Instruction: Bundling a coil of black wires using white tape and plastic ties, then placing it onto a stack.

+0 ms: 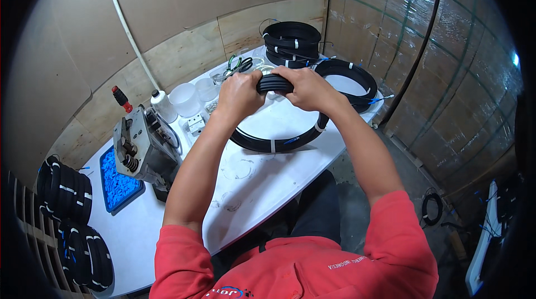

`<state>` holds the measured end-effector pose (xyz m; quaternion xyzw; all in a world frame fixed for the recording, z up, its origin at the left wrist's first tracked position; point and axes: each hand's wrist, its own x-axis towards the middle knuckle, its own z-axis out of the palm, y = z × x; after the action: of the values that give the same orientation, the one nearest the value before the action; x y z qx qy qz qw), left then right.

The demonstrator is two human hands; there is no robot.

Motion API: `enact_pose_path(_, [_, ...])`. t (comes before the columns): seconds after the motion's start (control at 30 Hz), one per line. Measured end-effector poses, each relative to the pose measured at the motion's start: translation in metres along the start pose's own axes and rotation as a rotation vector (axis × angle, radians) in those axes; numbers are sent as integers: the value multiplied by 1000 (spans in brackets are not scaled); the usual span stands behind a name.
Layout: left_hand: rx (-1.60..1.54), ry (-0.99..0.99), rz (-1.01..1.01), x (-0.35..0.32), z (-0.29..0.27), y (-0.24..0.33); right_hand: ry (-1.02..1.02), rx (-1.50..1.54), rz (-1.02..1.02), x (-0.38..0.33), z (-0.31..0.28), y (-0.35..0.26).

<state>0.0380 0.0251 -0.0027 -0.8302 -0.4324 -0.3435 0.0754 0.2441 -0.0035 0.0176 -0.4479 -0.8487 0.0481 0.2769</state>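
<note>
Between both hands (241, 95) (309, 90), the black coil (274, 83) runs left to right.

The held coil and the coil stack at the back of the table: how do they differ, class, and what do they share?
The held coil is gripped by the left hand and right hand; the coil stack stands behind them, unheld. The held coil looks like one thin ring; the coil stack piles up into a thicker drum shape. Both are black with white bands.

black cable coil (254, 142) | round multi-strand loop | white bands (273, 145) around near side | over white table (259, 179)
</note>
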Motion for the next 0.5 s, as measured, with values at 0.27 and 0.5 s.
enact_pose_path(0.27, [-82, -106, -72, 5, -8, -5, -83, 114, 14, 14, -2, 11])
enact_pose_path(0.5, [-263, -160, -185, -19, -15, -16, -48, 120, 60, 7, -7, 24])
